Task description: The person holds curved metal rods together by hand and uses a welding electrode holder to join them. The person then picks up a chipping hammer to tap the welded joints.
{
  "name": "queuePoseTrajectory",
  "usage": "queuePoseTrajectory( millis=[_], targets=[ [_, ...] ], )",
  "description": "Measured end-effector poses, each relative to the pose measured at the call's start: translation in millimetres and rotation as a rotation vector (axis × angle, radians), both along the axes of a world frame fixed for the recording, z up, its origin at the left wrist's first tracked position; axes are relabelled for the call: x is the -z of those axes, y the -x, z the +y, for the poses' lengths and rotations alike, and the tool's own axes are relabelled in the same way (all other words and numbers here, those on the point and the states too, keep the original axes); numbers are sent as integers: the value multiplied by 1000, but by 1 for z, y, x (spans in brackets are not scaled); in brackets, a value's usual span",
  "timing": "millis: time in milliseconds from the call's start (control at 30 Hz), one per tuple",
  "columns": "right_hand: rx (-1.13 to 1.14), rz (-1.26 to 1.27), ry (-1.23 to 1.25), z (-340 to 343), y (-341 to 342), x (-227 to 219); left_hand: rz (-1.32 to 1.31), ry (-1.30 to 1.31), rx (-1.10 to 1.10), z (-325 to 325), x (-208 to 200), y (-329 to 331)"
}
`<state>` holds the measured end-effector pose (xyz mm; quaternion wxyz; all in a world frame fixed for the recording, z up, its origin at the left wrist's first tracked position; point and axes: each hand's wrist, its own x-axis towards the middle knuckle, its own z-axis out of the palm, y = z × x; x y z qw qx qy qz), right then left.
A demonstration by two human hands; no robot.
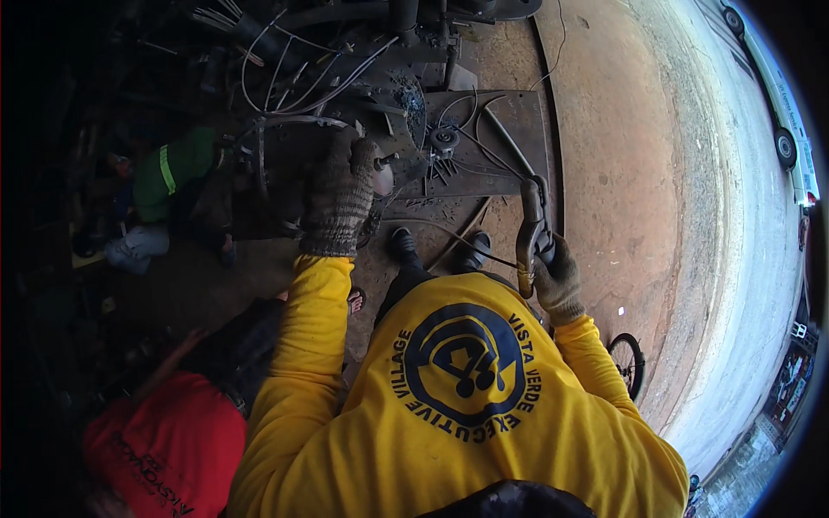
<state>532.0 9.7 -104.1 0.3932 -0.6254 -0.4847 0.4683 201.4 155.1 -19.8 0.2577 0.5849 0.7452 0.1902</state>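
Observation:
My left hand (pixel 332 194), in a knitted work glove, is closed at the edge of the dark metalwork. Beside its fingers show a short bolt-like metal end (pixel 388 161) and a pale rounded surface (pixel 383 180); what the fingers grip is hidden. To the right, my gloved right hand (pixel 560 281) is wrapped round a long, worn metal hand tool (pixel 530 229) with a curved, clamp-like body. A straight metal bar (pixel 509 142) runs from near the tool's far end across a dark metal plate (pixel 518 121).
On the plate are a round dark part (pixel 444 140) and several thin rods. Looped cables (pixel 294 108) hang over machinery at far left. A person in green (pixel 177 173) and one in red (pixel 173 440) are at left. A bicycle wheel (pixel 628 364) and a van (pixel 781 112) stand right.

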Motion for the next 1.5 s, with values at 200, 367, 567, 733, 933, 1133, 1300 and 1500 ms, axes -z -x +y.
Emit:
queuePoseTrajectory(
  millis=[200, 367, 567, 733, 933, 1133, 1300, 1500],
  targets=[
    [-68, 8, 61, 4, -2, 1, 100, -252, 221, -21, 24, 4],
    [-93, 11, 24, 5, 4, -10, -94, -214, 151, -16, 36, 8],
    [-88, 33, 15, -1, 7, -8, -344, -138, 125, -11, 35, 19],
    [-208, -3, 23, 0, -1, -15, -362, -141, 98, -4, 45, 20],
    [-298, -156, -98, 3, 0, -25, -493, -65, 80, 3, 45, 28],
    [-337, -200, -113, 8, 5, -29, -510, -33, 110, 7, 38, 27],
    [-344, -221, -78, 10, 7, -30, -535, -58, 130, 7, 44, 34],
    [-315, -215, -81, 11, 9, -31, -470, -30, 127, 8, 38, 31]
  ],
)
